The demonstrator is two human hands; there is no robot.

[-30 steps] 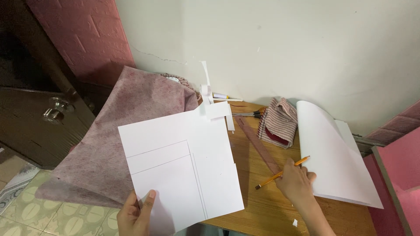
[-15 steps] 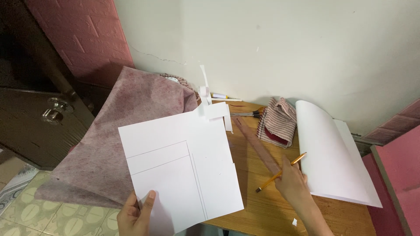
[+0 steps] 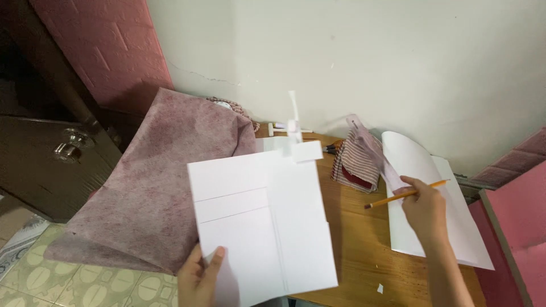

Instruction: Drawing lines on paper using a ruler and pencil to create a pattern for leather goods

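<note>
White paper sheet in left hand; right hand holds pencil.

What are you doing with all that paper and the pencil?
The left hand holds up a big white sheet with pencil lines ruled on it. The right hand holds a yellow pencil over another curled white sheet lying on the wooden table. A striped cloth sits at the back, and a mauve fabric drapes off the table's left side.
</note>
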